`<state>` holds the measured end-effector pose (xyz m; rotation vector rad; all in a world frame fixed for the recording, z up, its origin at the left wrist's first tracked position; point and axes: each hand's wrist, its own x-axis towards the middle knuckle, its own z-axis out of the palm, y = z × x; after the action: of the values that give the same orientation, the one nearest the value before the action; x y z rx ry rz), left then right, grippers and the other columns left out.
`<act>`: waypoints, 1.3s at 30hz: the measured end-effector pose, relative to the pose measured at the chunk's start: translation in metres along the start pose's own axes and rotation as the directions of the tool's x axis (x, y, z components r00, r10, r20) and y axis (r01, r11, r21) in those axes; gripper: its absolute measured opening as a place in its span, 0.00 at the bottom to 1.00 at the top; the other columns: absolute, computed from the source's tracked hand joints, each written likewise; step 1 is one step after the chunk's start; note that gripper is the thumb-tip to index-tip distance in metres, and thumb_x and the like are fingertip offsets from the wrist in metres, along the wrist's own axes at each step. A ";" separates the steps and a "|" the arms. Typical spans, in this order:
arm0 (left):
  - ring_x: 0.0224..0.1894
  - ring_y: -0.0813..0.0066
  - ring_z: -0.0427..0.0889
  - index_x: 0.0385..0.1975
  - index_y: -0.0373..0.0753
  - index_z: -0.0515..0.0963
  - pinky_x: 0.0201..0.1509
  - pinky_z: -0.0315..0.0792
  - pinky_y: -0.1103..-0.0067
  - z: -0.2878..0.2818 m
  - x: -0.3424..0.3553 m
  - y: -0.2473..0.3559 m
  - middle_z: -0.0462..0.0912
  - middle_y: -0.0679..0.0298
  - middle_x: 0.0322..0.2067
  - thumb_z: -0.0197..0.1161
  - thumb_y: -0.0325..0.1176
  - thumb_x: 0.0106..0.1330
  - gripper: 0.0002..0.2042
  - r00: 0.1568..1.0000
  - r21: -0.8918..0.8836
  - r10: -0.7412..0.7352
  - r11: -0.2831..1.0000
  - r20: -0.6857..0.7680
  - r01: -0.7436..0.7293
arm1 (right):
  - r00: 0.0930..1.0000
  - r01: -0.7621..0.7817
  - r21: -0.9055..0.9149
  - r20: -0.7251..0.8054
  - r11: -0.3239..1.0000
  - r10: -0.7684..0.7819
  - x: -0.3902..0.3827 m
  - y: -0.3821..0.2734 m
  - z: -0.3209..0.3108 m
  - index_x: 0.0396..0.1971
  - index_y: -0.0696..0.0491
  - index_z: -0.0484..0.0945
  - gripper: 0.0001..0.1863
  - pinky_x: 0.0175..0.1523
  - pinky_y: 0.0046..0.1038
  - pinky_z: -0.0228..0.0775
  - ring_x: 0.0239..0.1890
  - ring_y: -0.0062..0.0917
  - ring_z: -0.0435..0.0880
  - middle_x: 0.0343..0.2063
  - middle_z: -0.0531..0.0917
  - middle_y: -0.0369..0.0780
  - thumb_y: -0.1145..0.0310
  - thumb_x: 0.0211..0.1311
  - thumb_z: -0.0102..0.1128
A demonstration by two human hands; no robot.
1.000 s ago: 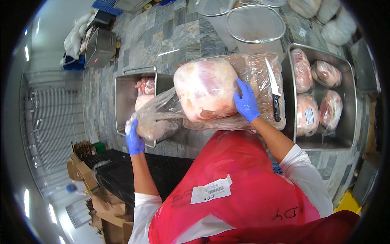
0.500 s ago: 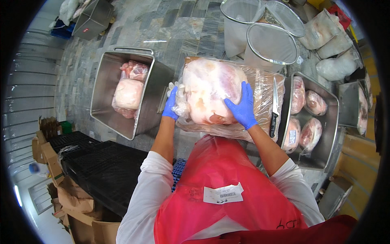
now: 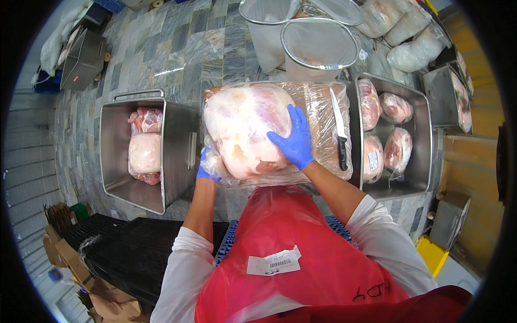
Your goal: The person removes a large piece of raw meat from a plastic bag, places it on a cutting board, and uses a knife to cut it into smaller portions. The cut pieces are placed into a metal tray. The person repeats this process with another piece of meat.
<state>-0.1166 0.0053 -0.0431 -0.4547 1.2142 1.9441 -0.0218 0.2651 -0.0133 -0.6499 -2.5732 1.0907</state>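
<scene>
Plainly, the meat (image 3: 245, 129) lies between left grip (image 3: 204, 171) and right grip (image 3: 296, 141)

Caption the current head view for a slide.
Left hand holds bunched plastic, right hand rests on large meat, knife lying alongside, metal bins either side.

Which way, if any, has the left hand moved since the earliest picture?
Yes, left hand moved right, from the left metal bin toward the large meat.
</scene>
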 end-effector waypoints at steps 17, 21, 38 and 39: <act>0.29 0.76 0.81 0.44 0.42 0.78 0.31 0.78 0.79 0.180 -0.088 0.019 0.82 0.67 0.33 0.58 0.41 0.73 0.11 0.927 -0.091 -0.049 0.992 0.372 0.089 | 0.726 -0.685 0.711 0.646 0.160 0.238 0.048 0.084 -0.082 0.68 0.55 0.68 0.29 0.69 0.31 0.63 0.63 0.29 0.74 0.60 0.77 0.42 0.56 0.73 0.55; 0.34 0.73 0.85 0.48 0.38 0.77 0.37 0.83 0.76 0.238 -0.065 0.017 0.84 0.63 0.37 0.62 0.34 0.69 0.12 0.850 -0.057 -0.100 0.987 0.518 0.151 | 0.970 -0.242 0.476 0.121 0.846 0.209 0.074 0.121 -0.122 0.64 0.59 0.72 0.28 0.67 0.28 0.64 0.62 0.28 0.75 0.62 0.76 0.45 0.59 0.70 0.59; 0.31 0.73 0.80 0.41 0.38 0.78 0.34 0.77 0.78 -0.004 -0.130 0.060 0.79 0.65 0.34 0.62 0.34 0.65 0.09 0.913 0.135 0.409 0.905 -0.006 -0.404 | 0.812 -0.512 0.847 0.421 0.145 0.404 0.053 0.132 -0.201 0.61 0.50 0.75 0.28 0.63 0.34 0.73 0.56 0.32 0.82 0.56 0.82 0.40 0.46 0.73 0.46; 0.34 0.71 0.81 0.41 0.38 0.78 0.38 0.78 0.77 -0.034 -0.154 0.074 0.80 0.64 0.36 0.62 0.33 0.65 0.08 0.916 0.074 0.385 0.922 -0.111 -0.379 | 0.818 -0.500 0.861 0.434 0.094 0.379 0.047 0.137 -0.195 0.62 0.50 0.74 0.29 0.63 0.35 0.73 0.57 0.32 0.81 0.57 0.81 0.40 0.46 0.73 0.46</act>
<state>-0.0807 -0.1075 0.0843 -0.3318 1.5205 2.2322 0.0587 0.4913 0.0232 -0.9855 -1.1027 2.5918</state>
